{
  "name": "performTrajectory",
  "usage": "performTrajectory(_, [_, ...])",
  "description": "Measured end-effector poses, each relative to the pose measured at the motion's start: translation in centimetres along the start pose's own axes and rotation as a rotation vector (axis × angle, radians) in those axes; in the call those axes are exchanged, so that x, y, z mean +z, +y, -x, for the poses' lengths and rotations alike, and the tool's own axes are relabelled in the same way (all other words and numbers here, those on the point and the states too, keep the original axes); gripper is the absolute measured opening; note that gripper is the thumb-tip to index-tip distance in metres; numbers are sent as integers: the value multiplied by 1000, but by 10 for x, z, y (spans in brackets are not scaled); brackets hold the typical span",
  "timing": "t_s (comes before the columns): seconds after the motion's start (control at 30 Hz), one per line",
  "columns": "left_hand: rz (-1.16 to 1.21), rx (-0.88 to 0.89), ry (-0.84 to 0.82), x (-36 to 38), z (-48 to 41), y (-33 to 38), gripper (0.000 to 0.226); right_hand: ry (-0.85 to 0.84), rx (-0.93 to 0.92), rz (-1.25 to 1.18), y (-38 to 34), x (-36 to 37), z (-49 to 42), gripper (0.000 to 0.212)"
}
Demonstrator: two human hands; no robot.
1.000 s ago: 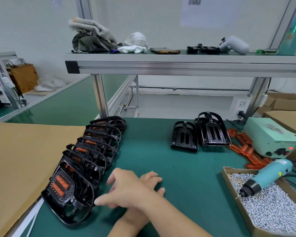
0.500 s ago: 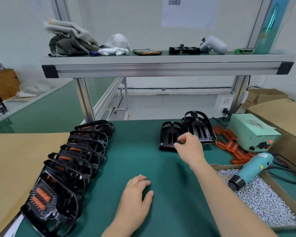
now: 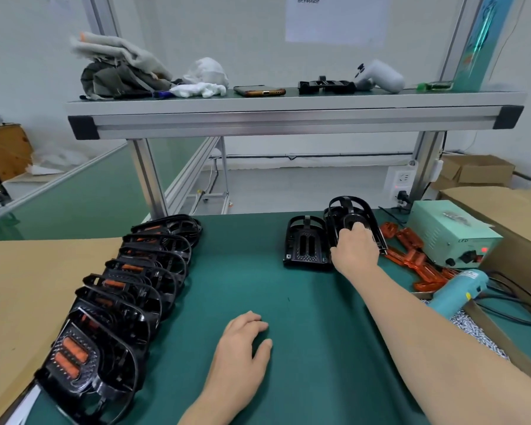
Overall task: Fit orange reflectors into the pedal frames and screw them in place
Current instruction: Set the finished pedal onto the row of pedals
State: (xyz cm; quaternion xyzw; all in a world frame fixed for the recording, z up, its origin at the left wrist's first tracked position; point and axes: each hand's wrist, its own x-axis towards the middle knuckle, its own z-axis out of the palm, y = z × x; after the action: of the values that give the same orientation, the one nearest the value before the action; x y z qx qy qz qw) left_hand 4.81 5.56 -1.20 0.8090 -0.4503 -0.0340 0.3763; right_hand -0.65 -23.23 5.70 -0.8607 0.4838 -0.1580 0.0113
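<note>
Green matting [image 3: 304, 302] covers the bench. The left hand [image 3: 242, 348] rests on it palm down near the front edge, fingers loosely bent and holding nothing. The right hand [image 3: 354, 251] reaches far across to the stacked pedal frames [image 3: 354, 211] at the back right, its fingers curled over the near part of the stack in a grip. Touching that stack on its left lies a single empty pedal frame [image 3: 305, 245], flat, both slots bare. Loose orange reflectors [image 3: 411, 256] lie in a heap just right of the stack, between it and a pale green power box [image 3: 451, 231]. A teal electric screwdriver [image 3: 454, 294] lies at the far end of a cardboard tray of screws [image 3: 500, 335], its tip hidden behind the right forearm. Along the left side runs an overlapping row of finished pedals [image 3: 129, 289], orange pieces showing in their slots, beside a brown cardboard sheet [image 3: 28, 286].
</note>
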Motion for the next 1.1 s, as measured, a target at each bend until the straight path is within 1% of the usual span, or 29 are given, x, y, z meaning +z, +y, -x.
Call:
performTrajectory(0.07, [3,-1,1,-1,0,0,31,-9,-1,-12,0,0,-3,30])
performTrajectory(0.17, [10,-9,-2,-2,0,1,30,-9,38,-107,-1,-2,-6,27])
performTrajectory(0.43, [23,-30,9,1,0,-2,29,162,69,-312,1,-23,0,16])
performTrajectory(0.5, [25,-37,17,1,0,-2,28,214,60,-405,-2,-32,8,11])
performTrajectory(0.6, [67,-48,32,-1,0,1,31,240,44,-674,-12,-46,33,10])
performTrajectory(0.67, [143,-76,49,-4,1,3,38,194,55,-938,-21,-51,57,10])
performTrajectory(0.77, [283,-151,53,-6,2,7,54,83,101,-1365,-36,-53,102,6])
performTrajectory(0.83, [359,-184,38,-5,3,7,66,9,140,-1557,-43,-51,128,8])
performTrajectory(0.9, [412,-187,23,-5,2,7,76,-76,165,-1672,-47,-47,147,9])
performTrajectory(1.03, [510,-199,15,-6,0,7,103,-238,194,-1785,-53,-37,168,9])
performTrajectory(1.1, [538,-206,28,-6,0,7,108,-332,211,-1846,-55,-33,173,10])
